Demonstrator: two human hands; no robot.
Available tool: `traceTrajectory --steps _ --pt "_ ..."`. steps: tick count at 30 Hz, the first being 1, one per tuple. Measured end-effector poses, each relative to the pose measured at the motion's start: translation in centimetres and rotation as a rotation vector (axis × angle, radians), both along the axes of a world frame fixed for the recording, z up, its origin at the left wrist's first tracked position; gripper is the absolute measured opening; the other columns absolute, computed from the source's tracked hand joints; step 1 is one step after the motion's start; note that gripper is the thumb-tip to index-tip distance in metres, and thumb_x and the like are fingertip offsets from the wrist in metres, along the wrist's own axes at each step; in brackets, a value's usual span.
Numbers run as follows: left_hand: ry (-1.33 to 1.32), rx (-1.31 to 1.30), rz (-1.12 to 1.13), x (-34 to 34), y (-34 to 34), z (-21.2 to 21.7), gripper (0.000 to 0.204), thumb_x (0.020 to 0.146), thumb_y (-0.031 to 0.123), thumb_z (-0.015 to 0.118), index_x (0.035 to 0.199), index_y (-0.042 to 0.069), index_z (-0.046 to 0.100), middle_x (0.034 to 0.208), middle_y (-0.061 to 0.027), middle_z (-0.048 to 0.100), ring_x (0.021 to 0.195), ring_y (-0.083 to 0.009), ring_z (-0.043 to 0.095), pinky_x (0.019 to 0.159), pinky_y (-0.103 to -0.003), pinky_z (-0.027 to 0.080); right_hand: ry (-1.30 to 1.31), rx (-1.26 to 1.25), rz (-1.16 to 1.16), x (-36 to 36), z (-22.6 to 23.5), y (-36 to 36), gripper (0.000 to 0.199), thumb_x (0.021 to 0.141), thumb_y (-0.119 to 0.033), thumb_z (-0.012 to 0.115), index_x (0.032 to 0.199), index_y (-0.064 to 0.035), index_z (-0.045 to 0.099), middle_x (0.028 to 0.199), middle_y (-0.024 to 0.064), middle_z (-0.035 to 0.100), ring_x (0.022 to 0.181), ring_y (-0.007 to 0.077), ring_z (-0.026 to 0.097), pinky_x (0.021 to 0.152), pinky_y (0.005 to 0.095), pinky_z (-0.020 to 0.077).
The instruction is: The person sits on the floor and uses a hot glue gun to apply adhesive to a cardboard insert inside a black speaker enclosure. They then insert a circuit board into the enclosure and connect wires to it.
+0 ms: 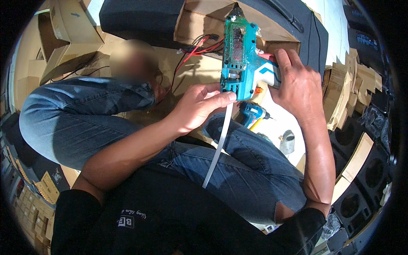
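Note:
A teal hot glue gun point(241, 63) is held up in front of me, its dark nozzle pointing away. My right hand point(295, 80) is wrapped round its white handle, with the fingers near a red trigger. At the rear end, my left hand point(202, 106) is closed, its thumb pressing by the spot where a long white glue stick point(219, 146) comes out. The stick hangs back toward my lap. What the left fingers do behind the gun is hidden.
Below the gun lie a blue cordless drill point(251, 114) and a grey metal piece point(287, 142). Red and black wires point(193, 53) run beside an opened black cabinet point(140, 19). Cardboard point(68, 46) stands at left, more cardboard point(350, 85) at right, near black speaker panels point(352, 204).

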State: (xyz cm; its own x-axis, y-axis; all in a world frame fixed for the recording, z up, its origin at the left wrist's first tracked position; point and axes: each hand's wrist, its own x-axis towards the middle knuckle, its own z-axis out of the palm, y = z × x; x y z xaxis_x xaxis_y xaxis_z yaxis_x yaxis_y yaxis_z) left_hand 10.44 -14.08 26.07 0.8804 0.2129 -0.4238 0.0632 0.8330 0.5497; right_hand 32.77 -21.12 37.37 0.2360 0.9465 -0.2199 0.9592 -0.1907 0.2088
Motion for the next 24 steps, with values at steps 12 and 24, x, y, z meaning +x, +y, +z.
traceTrajectory --steps 12,24 --pt "0.009 0.072 -0.06 0.3 -0.2 0.1 0.035 0.101 0.026 0.068 0.123 -0.002 0.068 0.115 -0.0092 0.072 0.107 -0.0152 0.065 0.098 -0.033 0.05 -0.045 -0.048 -0.056 0.1 0.2 -0.6 0.061 0.066 -0.019 0.084 0.122 -0.0061 0.061 0.115 0.0148 0.069 0.085 0.0332 0.076 0.078 0.0428 0.0632" --pt "0.01 0.057 -0.049 1.0 -0.6 0.1 0.029 0.1 0.021 0.07 0.119 -0.002 0.07 0.107 -0.0059 0.072 0.096 -0.011 0.065 0.089 -0.029 0.054 0.015 -0.044 -0.085 0.5 0.4 -1.2 0.061 0.065 -0.016 0.082 0.119 -0.0054 0.058 0.111 0.0163 0.069 0.083 0.036 0.075 0.075 0.0442 0.0618"
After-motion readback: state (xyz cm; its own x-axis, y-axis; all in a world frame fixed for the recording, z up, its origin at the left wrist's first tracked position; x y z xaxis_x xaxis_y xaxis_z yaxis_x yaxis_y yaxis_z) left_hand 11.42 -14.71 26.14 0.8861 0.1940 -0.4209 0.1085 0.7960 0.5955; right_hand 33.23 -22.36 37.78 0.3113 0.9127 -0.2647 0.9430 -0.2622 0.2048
